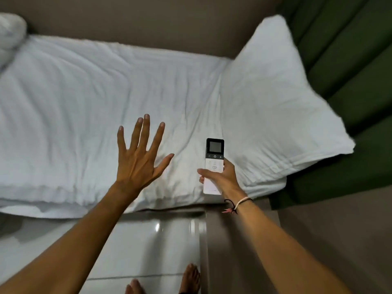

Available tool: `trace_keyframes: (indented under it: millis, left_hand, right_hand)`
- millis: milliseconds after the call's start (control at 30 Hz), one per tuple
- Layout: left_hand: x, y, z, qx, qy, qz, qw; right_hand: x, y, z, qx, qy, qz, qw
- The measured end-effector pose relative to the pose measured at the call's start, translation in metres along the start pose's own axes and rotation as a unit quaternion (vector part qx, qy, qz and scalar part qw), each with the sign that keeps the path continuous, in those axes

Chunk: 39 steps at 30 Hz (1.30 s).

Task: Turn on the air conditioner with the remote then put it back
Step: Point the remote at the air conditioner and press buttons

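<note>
A slim white remote (214,161) with a dark screen at its top end is gripped in my right hand (221,177), thumb across its lower button area. It hovers over the near edge of the bed with white sheets (84,92), beside the pillow. My left hand (139,158) is held flat above the sheet with its fingers spread and nothing in it. The air conditioner is not in view.
A white pillow (273,102) leans against a green padded headboard (350,60) at the right. A brown wall (148,18) runs behind the bed. Glossy pale floor tiles (152,240) and my bare feet (191,279) are below. A brown surface (328,230) sits at lower right.
</note>
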State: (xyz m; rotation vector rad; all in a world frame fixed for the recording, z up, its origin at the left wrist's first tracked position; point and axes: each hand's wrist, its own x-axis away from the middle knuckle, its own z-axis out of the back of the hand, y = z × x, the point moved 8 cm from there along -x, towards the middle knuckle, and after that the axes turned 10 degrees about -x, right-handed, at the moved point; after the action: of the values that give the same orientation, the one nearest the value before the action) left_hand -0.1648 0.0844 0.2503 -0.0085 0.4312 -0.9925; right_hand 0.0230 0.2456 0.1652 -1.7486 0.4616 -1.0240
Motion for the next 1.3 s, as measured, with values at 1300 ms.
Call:
trace_keyframes:
  millis: [1300]
  left_hand:
    - [-0.071, -0.355, 0.592, -0.272, 0.287, 0.242, 0.886]
  right_hand:
    - [0.268, -0.589, -0.404, -0.035, -0.358, 0.293, 0.886]
